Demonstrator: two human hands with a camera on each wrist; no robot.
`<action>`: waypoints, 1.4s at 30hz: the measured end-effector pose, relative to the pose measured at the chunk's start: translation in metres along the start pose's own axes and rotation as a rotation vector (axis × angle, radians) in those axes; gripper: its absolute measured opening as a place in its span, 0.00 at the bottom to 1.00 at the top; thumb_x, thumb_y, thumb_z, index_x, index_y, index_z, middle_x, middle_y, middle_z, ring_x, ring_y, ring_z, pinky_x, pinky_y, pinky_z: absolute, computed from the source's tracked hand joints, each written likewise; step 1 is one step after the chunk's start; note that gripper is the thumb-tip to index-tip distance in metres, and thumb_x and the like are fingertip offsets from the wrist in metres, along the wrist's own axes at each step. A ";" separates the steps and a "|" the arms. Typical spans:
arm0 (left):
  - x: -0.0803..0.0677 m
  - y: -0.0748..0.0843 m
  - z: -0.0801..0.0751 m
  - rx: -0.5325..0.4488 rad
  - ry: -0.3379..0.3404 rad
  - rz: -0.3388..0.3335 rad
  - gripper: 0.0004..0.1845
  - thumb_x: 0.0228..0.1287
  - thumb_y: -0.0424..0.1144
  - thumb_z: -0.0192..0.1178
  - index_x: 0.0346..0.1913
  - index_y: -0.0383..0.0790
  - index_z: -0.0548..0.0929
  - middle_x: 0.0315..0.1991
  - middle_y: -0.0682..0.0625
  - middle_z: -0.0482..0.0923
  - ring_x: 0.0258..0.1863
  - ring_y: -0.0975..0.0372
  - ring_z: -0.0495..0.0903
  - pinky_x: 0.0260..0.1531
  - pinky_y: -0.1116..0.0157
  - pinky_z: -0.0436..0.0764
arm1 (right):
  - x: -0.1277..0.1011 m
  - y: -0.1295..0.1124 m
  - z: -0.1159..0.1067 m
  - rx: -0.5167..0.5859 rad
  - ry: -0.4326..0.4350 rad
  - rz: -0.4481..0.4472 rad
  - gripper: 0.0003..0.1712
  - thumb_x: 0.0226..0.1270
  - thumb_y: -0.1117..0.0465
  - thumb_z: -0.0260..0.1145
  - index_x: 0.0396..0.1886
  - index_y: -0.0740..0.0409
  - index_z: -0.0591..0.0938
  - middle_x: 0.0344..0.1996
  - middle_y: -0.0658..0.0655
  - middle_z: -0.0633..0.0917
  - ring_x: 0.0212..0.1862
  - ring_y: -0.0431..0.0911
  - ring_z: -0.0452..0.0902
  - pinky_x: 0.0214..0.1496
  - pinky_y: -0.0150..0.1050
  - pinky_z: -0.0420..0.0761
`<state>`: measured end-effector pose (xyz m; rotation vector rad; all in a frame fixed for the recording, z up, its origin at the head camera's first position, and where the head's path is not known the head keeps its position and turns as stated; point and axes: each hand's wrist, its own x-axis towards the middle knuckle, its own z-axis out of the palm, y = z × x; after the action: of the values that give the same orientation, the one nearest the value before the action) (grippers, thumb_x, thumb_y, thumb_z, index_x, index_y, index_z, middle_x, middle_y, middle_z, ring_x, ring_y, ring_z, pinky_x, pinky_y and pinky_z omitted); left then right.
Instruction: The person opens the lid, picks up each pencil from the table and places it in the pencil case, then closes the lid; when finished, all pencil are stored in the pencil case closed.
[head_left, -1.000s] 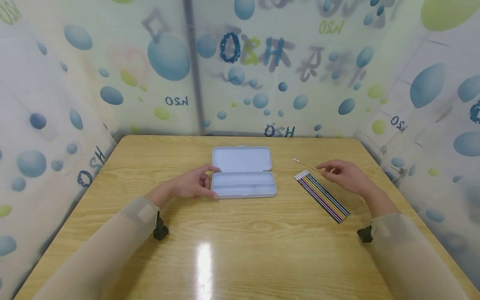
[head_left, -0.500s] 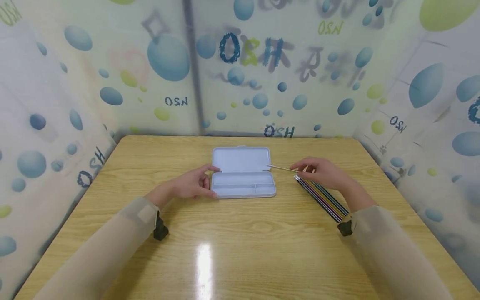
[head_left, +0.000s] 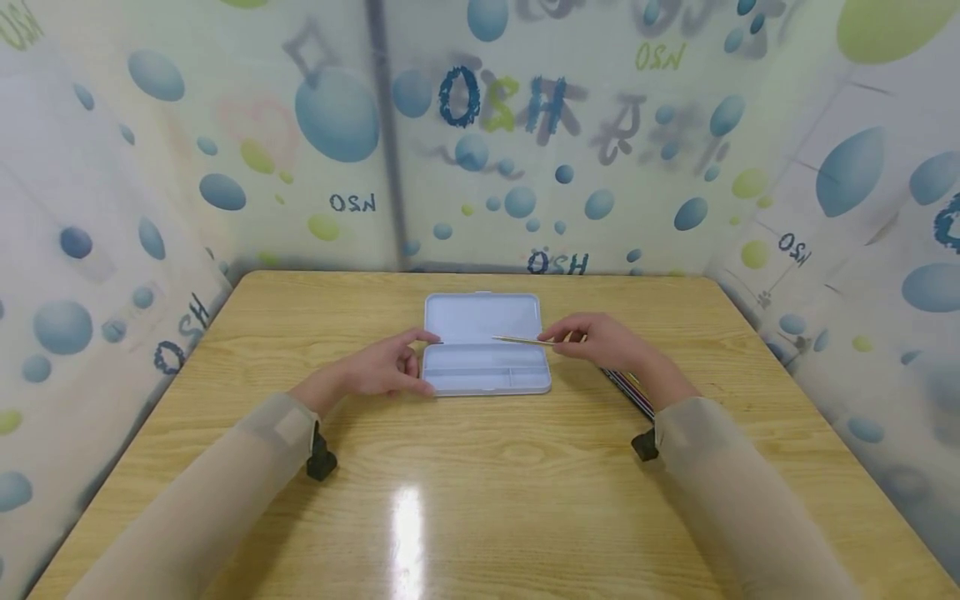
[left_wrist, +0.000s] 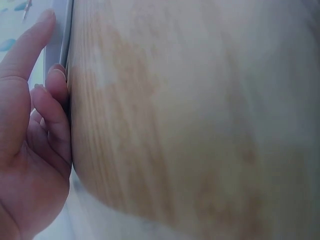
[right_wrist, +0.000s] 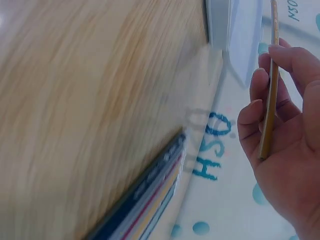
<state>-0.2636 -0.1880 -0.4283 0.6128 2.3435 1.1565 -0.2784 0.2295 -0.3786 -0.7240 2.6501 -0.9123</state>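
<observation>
A pale blue pencil case [head_left: 486, 382] lies on the table with its lid [head_left: 482, 317] raised back. My left hand [head_left: 378, 365] holds the case's left end, thumb at the front corner and index finger near the hinge; the left wrist view shows its other fingers curled against the side. In my right hand [head_left: 600, 340] a gold-coloured pencil [right_wrist: 270, 107] is pinched between thumb and fingers. It points left over the hinge side of the case, above the bare compartments. A row of pencils [head_left: 628, 392] lies partly hidden under my right forearm.
The wooden table [head_left: 480, 500] stands against patterned curtain walls [head_left: 480, 208] at the back and both sides. Dark wrist cameras [head_left: 321, 458] sit at both sleeve cuffs. Light glares off the table's front part.
My right hand has carried the pencil leftward from beside the row of pencils to the case's right end, its tip now over the case. The left hand stays put.
</observation>
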 end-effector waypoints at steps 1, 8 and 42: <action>0.000 0.000 0.000 0.002 0.001 0.002 0.47 0.68 0.46 0.79 0.83 0.48 0.63 0.36 0.47 0.80 0.28 0.58 0.75 0.27 0.65 0.77 | 0.003 -0.001 0.002 0.005 -0.006 -0.005 0.15 0.83 0.57 0.68 0.63 0.43 0.91 0.56 0.52 0.91 0.46 0.48 0.81 0.48 0.43 0.81; 0.000 0.001 0.001 0.013 -0.003 -0.005 0.48 0.68 0.48 0.79 0.84 0.48 0.62 0.36 0.48 0.80 0.28 0.59 0.75 0.28 0.65 0.78 | 0.023 -0.010 0.015 0.008 -0.033 -0.033 0.13 0.83 0.55 0.69 0.60 0.41 0.92 0.57 0.48 0.91 0.47 0.47 0.81 0.51 0.42 0.81; 0.000 0.003 -0.001 -0.001 -0.006 -0.030 0.48 0.68 0.48 0.79 0.83 0.50 0.63 0.36 0.48 0.80 0.26 0.58 0.74 0.26 0.65 0.77 | 0.066 -0.041 0.062 -0.053 -0.126 -0.121 0.12 0.82 0.59 0.70 0.57 0.45 0.94 0.53 0.50 0.91 0.50 0.43 0.81 0.58 0.41 0.81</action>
<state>-0.2636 -0.1868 -0.4256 0.5786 2.3392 1.1410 -0.2954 0.1352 -0.4051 -0.9312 2.5519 -0.8004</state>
